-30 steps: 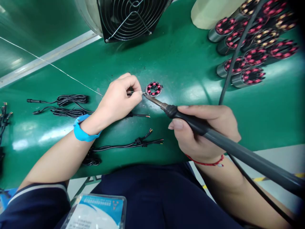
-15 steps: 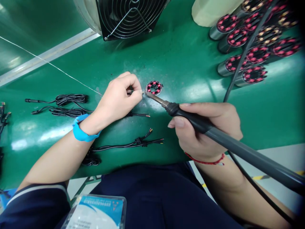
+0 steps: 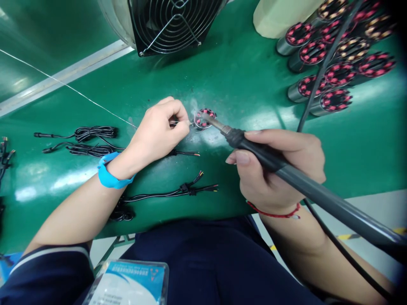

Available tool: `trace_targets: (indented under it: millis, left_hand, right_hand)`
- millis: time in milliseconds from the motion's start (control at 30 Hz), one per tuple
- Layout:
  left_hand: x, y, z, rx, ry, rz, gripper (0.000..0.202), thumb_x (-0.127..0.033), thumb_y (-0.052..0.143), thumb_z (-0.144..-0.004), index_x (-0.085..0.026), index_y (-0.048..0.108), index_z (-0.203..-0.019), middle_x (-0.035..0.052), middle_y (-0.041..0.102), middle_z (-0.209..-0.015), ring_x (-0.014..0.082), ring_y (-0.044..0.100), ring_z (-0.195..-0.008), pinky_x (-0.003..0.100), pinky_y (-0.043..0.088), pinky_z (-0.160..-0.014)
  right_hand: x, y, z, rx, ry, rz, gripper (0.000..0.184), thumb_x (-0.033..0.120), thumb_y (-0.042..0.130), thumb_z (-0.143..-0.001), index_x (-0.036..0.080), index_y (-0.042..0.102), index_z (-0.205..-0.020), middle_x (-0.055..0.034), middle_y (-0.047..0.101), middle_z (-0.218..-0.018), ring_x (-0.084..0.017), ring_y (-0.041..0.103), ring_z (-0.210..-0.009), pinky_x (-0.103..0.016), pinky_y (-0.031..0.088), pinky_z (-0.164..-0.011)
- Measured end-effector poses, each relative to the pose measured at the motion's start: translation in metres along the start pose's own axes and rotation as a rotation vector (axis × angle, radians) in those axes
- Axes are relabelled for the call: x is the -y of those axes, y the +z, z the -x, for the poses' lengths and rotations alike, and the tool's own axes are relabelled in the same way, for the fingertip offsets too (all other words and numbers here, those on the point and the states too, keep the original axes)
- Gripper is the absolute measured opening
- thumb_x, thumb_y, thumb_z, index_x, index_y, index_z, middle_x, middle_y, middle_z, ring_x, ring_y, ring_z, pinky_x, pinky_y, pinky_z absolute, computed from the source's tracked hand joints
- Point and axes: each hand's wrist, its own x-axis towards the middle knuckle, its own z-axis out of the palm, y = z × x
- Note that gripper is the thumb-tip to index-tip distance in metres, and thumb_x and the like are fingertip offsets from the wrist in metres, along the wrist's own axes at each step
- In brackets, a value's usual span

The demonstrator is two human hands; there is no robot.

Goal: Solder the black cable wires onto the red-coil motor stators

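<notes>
My right hand (image 3: 282, 169) grips a soldering iron (image 3: 270, 163) with a grey and black handle. Its metal tip lies over the near part of a small motor stator (image 3: 203, 113) with red windings; whether it touches cannot be told. A thin wisp of smoke rises beside the tip. My left hand (image 3: 162, 123), fingers pinched, holds thin solder wire (image 3: 92, 100) that comes in from the upper left. A dark lead also shows between these fingers, and a short bare end pokes out towards the stator. My palm hides most of it.
Several cylindrical stators (image 3: 338, 99) stand at the right behind the iron's black cord (image 3: 318, 80). A fan (image 3: 178, 25) is at the back. Coiled black cables (image 3: 95, 133) lie at left, and a cable with stripped ends (image 3: 187, 188) lies near the front edge.
The soldering iron has drawn back a little to the right and upward, away from my left fingertips. Smoke now shows by the stator. My left hand has stayed in place.
</notes>
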Motion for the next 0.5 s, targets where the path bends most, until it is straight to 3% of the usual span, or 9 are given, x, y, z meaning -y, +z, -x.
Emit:
trace_targets:
  millis: [100,200,333,500]
  left_hand:
    - [-0.001,-0.001,0.0,0.012,0.002,-0.003,0.017,-0.009,0.054,-0.077,-0.02,0.049,-0.065,0.001,0.055,-0.071,0.0131,0.051,-0.067,0.035,0.054,-0.071]
    - [-0.001,-0.001,0.0,0.008,0.01,-0.006,0.016,-0.011,0.054,-0.077,-0.02,0.05,-0.065,0.0009,0.055,-0.071,0.0126,0.05,-0.066,0.034,0.054,-0.07]
    - [-0.002,-0.002,0.0,-0.001,0.019,-0.004,0.015,-0.011,0.055,-0.077,-0.02,0.051,-0.066,0.0008,0.056,-0.07,0.0125,0.05,-0.066,0.034,0.054,-0.07]
    - [-0.003,-0.002,0.0,-0.02,0.016,-0.011,0.015,-0.008,0.055,-0.075,-0.019,0.052,-0.065,0.0001,0.056,-0.07,0.012,0.05,-0.064,0.034,0.054,-0.07]
  right_hand:
    - [0.002,-0.001,-0.013,0.116,-0.068,0.023,0.029,0.026,0.064,-0.088,0.031,0.062,-0.117,-0.0029,0.074,-0.106,-0.022,0.073,-0.091,-0.039,0.062,-0.081]
    - [0.007,-0.003,-0.029,0.239,-0.048,0.047,0.03,0.028,0.06,-0.091,0.034,0.06,-0.121,-0.0005,0.072,-0.115,-0.023,0.073,-0.098,-0.042,0.061,-0.089]
    - [0.013,-0.004,-0.049,0.334,0.026,0.045,0.029,0.029,0.056,-0.094,0.037,0.06,-0.122,0.003,0.069,-0.123,-0.018,0.074,-0.091,-0.037,0.062,-0.084]
    - [0.008,0.008,-0.066,0.49,-0.015,0.086,0.03,0.022,0.056,-0.089,0.028,0.06,-0.118,-0.0001,0.073,-0.109,-0.023,0.071,-0.094,-0.042,0.058,-0.087]
